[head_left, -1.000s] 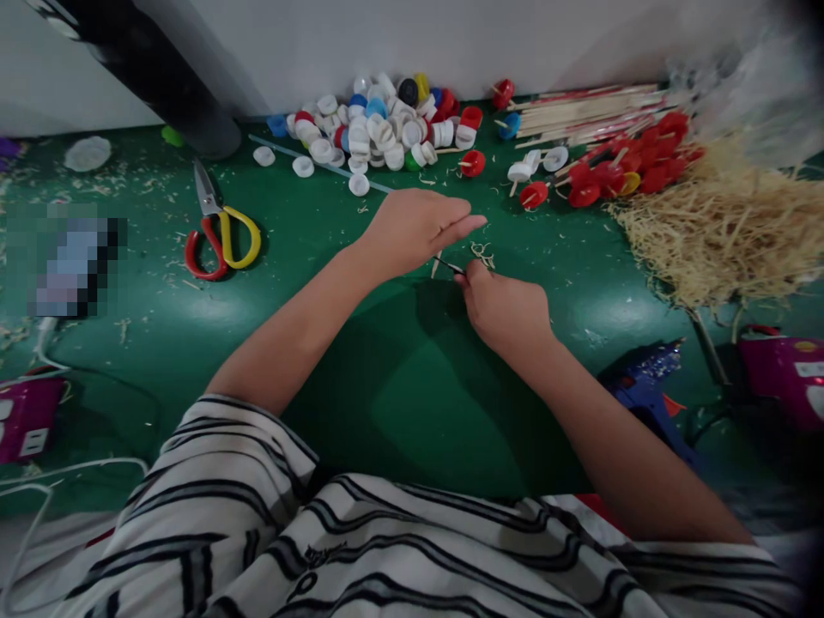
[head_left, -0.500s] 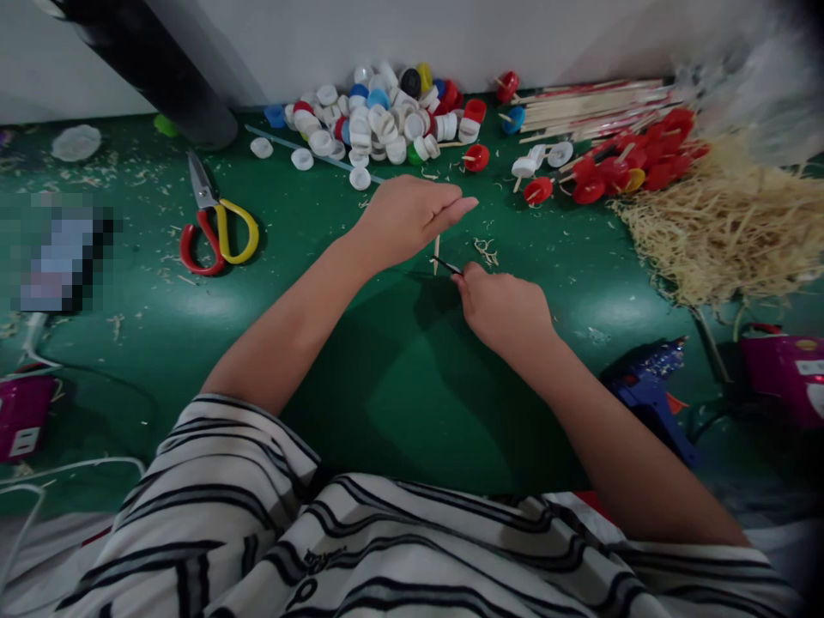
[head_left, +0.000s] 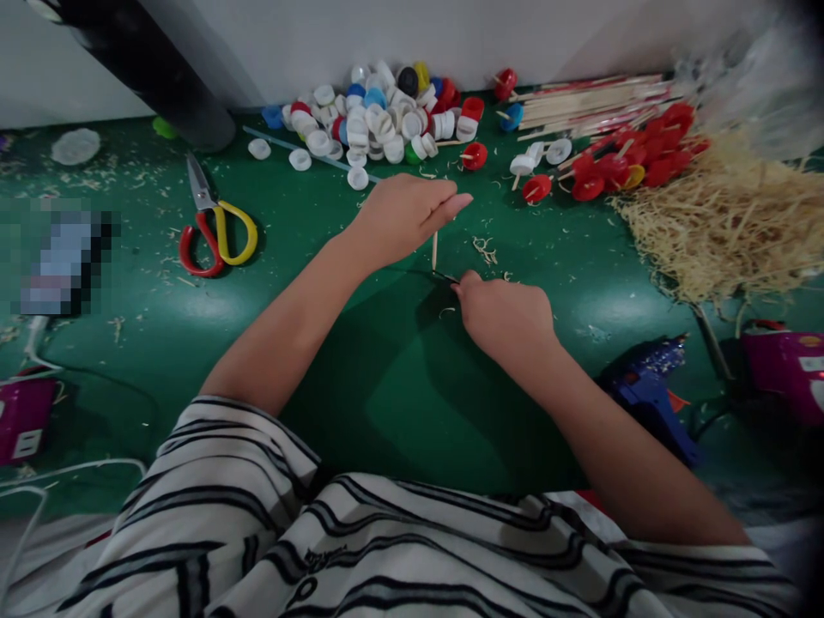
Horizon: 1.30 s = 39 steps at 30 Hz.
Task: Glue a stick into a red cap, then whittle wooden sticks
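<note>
My left hand [head_left: 405, 219] is closed around a thin wooden stick [head_left: 434, 251], and its pale, narrowed end points down towards me. The rest of the stick is hidden under the fingers. My right hand [head_left: 508, 318] grips a small dark-bladed knife [head_left: 446, 276]. Its handle is covered by the fist, and the blade lies just at the stick's lower tip. Curled wood shavings [head_left: 484, 250] are scattered on the green tabletop [head_left: 399, 369] right of the stick, and one curl [head_left: 446, 311] rests beside my right hand.
Scissors [head_left: 219, 227] lie left. A heap of bottle caps [head_left: 386, 120] sits at the back, near a black cylinder [head_left: 193, 94]. Wooden sticks [head_left: 592, 105], red caps on sticks [head_left: 644, 159] and a shavings pile [head_left: 727, 227] are back right. A blue glue gun [head_left: 650, 395] lies right.
The knife blade has slid down along the stick to its tip, with my right hand slightly lower. A fresh curl appears on the table. My left hand has barely moved.
</note>
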{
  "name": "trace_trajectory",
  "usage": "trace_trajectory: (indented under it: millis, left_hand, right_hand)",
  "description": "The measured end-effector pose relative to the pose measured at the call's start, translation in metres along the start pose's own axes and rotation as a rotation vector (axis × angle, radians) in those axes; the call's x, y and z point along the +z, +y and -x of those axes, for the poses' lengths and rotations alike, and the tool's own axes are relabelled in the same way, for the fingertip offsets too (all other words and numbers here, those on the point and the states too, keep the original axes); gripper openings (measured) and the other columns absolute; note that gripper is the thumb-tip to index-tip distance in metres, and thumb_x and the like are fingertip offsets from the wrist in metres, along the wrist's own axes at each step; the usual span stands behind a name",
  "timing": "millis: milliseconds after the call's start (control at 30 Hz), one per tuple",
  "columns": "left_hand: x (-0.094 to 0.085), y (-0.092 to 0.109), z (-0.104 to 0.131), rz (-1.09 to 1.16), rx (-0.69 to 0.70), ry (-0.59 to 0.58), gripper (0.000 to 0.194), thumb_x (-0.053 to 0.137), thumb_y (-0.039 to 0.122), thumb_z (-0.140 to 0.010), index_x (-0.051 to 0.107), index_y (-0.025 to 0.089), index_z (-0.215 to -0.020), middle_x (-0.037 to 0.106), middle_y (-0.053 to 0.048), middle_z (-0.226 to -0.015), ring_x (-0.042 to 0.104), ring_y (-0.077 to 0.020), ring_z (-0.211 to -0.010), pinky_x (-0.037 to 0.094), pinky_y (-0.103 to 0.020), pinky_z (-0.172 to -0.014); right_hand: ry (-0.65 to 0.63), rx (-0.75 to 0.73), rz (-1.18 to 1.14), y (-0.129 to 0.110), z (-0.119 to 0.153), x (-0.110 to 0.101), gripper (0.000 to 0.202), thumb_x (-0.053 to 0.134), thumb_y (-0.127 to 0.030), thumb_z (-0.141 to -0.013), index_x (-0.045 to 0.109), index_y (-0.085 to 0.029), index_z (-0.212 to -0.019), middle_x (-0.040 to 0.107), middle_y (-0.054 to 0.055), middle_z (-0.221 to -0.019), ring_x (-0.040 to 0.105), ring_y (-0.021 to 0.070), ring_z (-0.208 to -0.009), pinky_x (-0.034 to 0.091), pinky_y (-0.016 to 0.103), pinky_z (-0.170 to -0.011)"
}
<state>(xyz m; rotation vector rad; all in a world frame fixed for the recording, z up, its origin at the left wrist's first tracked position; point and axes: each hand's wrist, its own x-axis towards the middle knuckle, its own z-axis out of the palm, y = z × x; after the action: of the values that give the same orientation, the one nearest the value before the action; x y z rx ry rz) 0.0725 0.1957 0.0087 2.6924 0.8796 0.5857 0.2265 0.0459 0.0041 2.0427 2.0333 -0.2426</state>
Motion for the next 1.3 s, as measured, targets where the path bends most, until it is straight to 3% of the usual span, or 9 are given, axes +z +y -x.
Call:
trace_trajectory:
  millis: [200, 400, 1033, 1133, 1300]
  left_hand:
    - [-0.003, -0.003, 0.001, 0.006, 0.004, -0.028, 0.057, 0.024, 0.061, -0.112, 0.056, 0.024, -0.084, 0.054, -0.004, -0.068, 0.059, -0.0219, -0.07, 0.042, -0.037, -0.07]
    - [-0.009, 0.008, 0.001, -0.076, -0.018, -0.106, 0.045, 0.032, 0.047, -0.114, 0.062, 0.022, -0.092, 0.061, -0.007, -0.076, 0.065, -0.025, -0.076, 0.043, -0.037, -0.071]
    - [-0.009, 0.007, 0.001, -0.049, -0.067, -0.135, 0.046, 0.022, 0.048, -0.114, 0.054, 0.024, -0.092, 0.056, -0.007, -0.077, 0.052, -0.0243, -0.069, 0.031, -0.039, -0.068]
    - [-0.011, 0.008, 0.001, -0.013, -0.071, -0.133, 0.048, 0.018, 0.051, -0.114, 0.048, 0.025, -0.088, 0.053, -0.006, -0.075, 0.045, -0.0231, -0.067, 0.027, -0.039, -0.066]
    - [-0.011, 0.009, 0.001, -0.013, -0.081, -0.138, 0.045, 0.02, 0.049, -0.114, 0.047, 0.025, -0.088, 0.054, -0.006, -0.077, 0.047, -0.0231, -0.07, 0.026, -0.038, -0.068]
  right_hand:
    - [0.025, 0.023, -0.009, 0.002, -0.002, -0.001, 0.052, 0.023, -0.045, -0.115, 0.067, -0.018, -0.124, 0.08, 0.016, -0.097, 0.075, 0.0278, -0.081, 0.027, 0.032, -0.062]
    - [0.154, -0.007, -0.002, -0.001, -0.017, -0.007, 0.055, 0.019, -0.045, -0.115, 0.065, -0.017, -0.128, 0.079, 0.015, -0.097, 0.072, 0.0262, -0.081, 0.022, 0.034, -0.062]
    - [0.078, -0.012, -0.098, 0.003, -0.025, -0.01, 0.052, 0.022, -0.043, -0.115, 0.064, -0.017, -0.131, 0.078, 0.017, -0.106, 0.073, 0.0288, -0.09, 0.035, 0.034, -0.068]
    - [0.07, -0.029, -0.093, 0.005, -0.023, -0.009, 0.051, 0.024, -0.044, -0.115, 0.066, -0.017, -0.129, 0.079, 0.016, -0.105, 0.073, 0.0288, -0.09, 0.033, 0.034, -0.066]
    - [0.047, -0.03, -0.05, 0.006, -0.018, -0.009, 0.05, 0.026, -0.044, -0.115, 0.068, -0.017, -0.126, 0.079, 0.016, -0.101, 0.075, 0.0284, -0.087, 0.028, 0.033, -0.063]
